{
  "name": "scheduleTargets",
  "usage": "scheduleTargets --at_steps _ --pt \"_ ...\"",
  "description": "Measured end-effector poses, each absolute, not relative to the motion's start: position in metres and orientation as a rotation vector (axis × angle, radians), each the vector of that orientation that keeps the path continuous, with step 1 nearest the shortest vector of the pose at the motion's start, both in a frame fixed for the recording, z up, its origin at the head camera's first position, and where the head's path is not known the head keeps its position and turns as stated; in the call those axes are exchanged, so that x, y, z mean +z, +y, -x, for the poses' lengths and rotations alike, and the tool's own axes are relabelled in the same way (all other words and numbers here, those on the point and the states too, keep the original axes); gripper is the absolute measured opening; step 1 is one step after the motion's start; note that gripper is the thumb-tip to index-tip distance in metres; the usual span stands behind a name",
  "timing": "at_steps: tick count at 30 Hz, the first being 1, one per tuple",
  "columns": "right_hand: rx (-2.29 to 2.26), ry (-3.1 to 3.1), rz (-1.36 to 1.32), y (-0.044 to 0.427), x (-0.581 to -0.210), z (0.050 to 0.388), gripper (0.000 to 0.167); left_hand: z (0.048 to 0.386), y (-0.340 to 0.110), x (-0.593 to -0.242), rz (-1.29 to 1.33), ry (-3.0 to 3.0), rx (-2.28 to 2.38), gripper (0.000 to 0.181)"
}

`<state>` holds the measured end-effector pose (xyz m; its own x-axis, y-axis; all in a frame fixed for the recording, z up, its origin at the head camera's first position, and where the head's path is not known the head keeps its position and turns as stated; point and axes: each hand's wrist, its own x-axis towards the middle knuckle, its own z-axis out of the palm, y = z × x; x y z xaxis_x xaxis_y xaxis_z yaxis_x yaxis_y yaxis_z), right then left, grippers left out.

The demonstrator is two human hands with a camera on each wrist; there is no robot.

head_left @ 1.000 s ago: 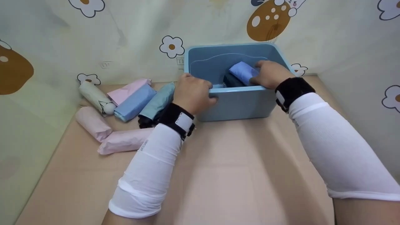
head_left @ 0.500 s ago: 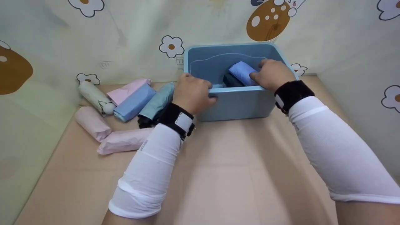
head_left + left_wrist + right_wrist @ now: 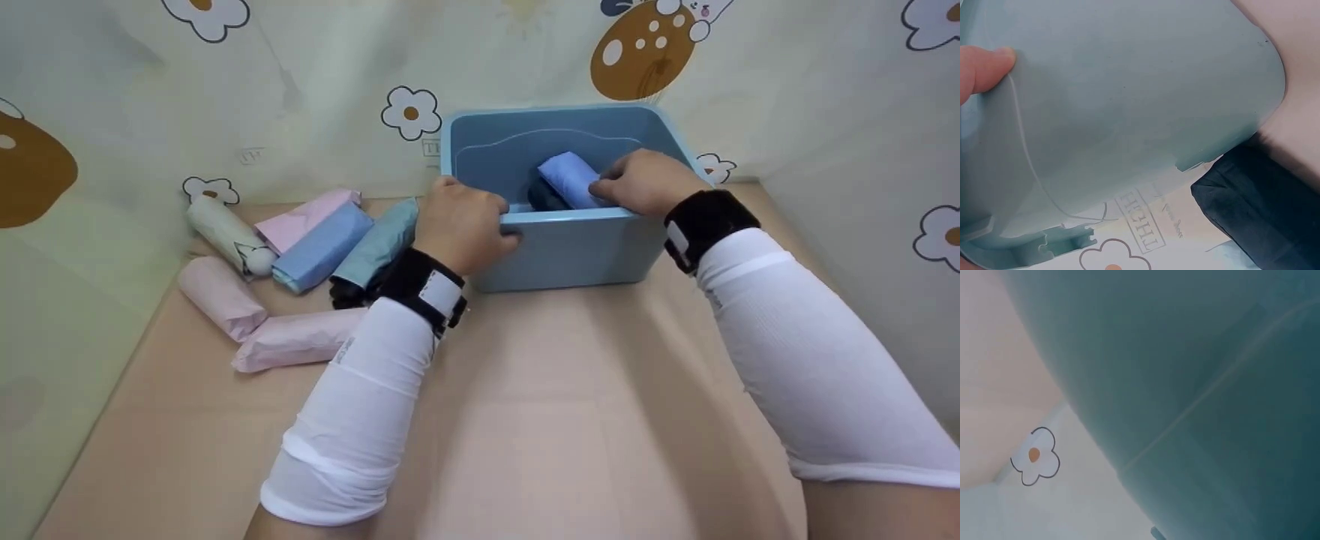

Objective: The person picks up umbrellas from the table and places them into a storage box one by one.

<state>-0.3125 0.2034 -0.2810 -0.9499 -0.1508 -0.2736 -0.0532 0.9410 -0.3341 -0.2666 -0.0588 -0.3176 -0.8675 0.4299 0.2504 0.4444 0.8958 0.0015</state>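
Observation:
My left hand (image 3: 463, 225) grips the front left rim of the blue plastic bin (image 3: 562, 251); its thumb (image 3: 985, 70) lies against the outer wall in the left wrist view. My right hand (image 3: 651, 182) reaches over the front right rim, thumb and fingers on a folded blue umbrella (image 3: 570, 178) inside the bin. That umbrella lies slanted over a dark folded umbrella (image 3: 545, 196). The right fingertips are partly hidden, and the right wrist view shows only the bin wall (image 3: 1185, 382). Left of the bin lies a folded teal umbrella (image 3: 379, 238) with a black end, nearest my left hand.
More folded umbrellas lie on the table's left: a light blue one (image 3: 322, 247), a pink one (image 3: 307, 220), a pale green one (image 3: 225, 232) with a white knob, and two pale pink ones (image 3: 221, 296). A flower-printed cloth wall (image 3: 315, 97) stands close behind the bin.
The blue umbrella and the dark one in the bin have shifted slightly left. My right hand has changed its hold on the blue one. The left hand has stayed on the rim.

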Motion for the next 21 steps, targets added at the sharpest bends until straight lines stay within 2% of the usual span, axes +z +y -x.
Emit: scheduleTargets --at_steps 7,13,21 --pt "-0.414 2.746 0.102 0.2034 -0.2799 0.3145 0.075 0.2676 -0.0575 -0.3167 0.665 -2.838 -0.09 0.041" --pt "-0.422 2.795 0.019 0.2033 -0.2784 0.3119 0.052 0.2671 -0.0575 -0.3161 0.67 -2.835 -0.086 0.04" --pt "-0.384 2.808 -0.099 0.1993 -0.2779 0.3099 0.058 0.2669 -0.0587 -0.3175 0.657 -2.844 -0.108 0.041"
